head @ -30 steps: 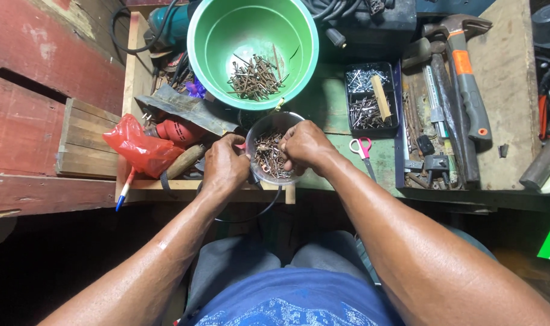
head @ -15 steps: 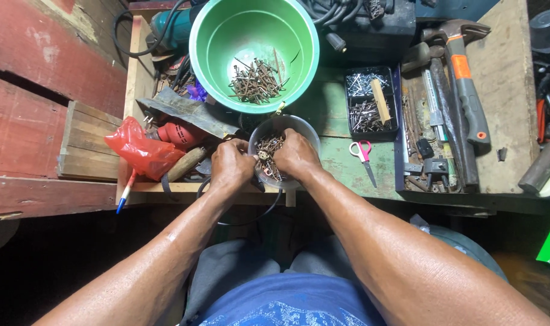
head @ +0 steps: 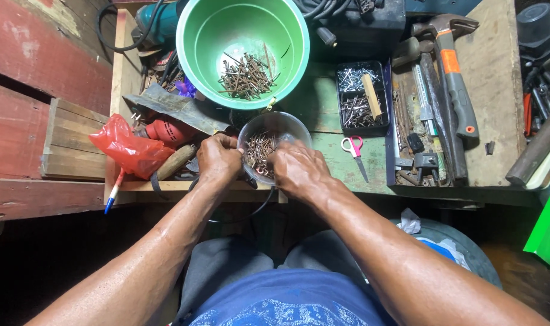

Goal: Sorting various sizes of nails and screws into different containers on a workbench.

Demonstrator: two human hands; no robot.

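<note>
Clear bowl (head: 284, 124) of rusty nails (head: 260, 151), upright on bench.

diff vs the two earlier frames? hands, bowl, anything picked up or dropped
Both hands closed in over the clear bowl of rusty nails. The right hand slid lower left across its near rim; the left hand edged in from the left. The fingertips now work the nails near the front; what they pinch is hidden. The green bucket, scissors and hammer stayed put.

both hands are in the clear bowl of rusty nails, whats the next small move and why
Probably lift one picked nail out with the right hand and carry it up to the green bucket. The left hand is at the rim of the clear bowl, both hands' fingers are in its tangled nails, and similar nails already lie in the bucket.
</note>
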